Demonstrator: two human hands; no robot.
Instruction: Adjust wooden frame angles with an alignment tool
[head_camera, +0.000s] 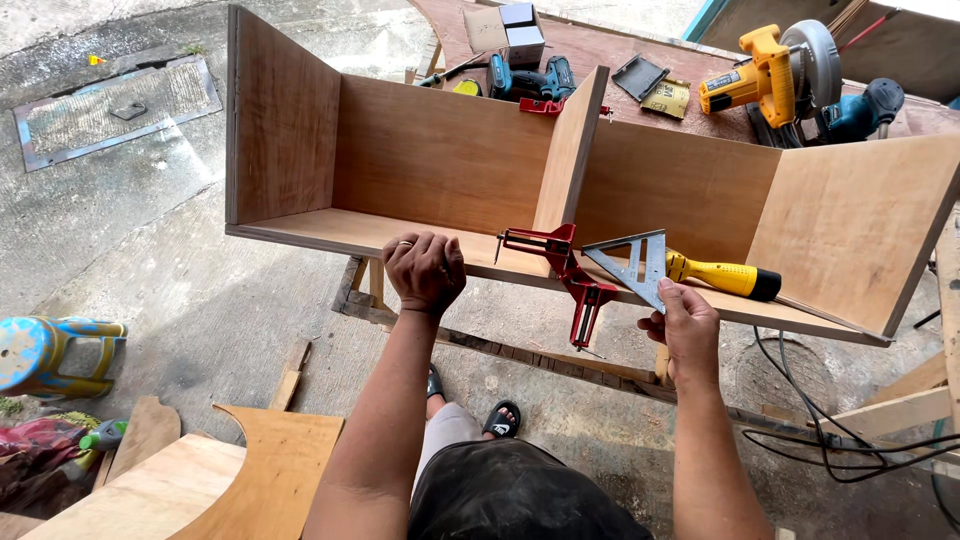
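Note:
A long open plywood cabinet box (420, 160) lies on its side on a wooden stand, with an upright divider panel (567, 150) in its middle. My left hand (424, 272) grips the front edge of the box's bottom board, fingers curled over it. My right hand (682, 325) holds the corner of a grey metal triangular square (630, 265) that lies on the bottom board just right of the divider. A red corner clamp (565, 270) grips the joint of divider and bottom board, between my hands. A yellow-handled tool (725, 277) lies behind the square.
On the brown table behind sit a yellow circular saw (770, 75), a blue cordless drill (535, 82), small boxes (510, 28) and a second red clamp (540, 106). Black cables (840, 445) trail at right. Curved plywood offcuts (250, 480) and a blue stool (50, 355) are at lower left.

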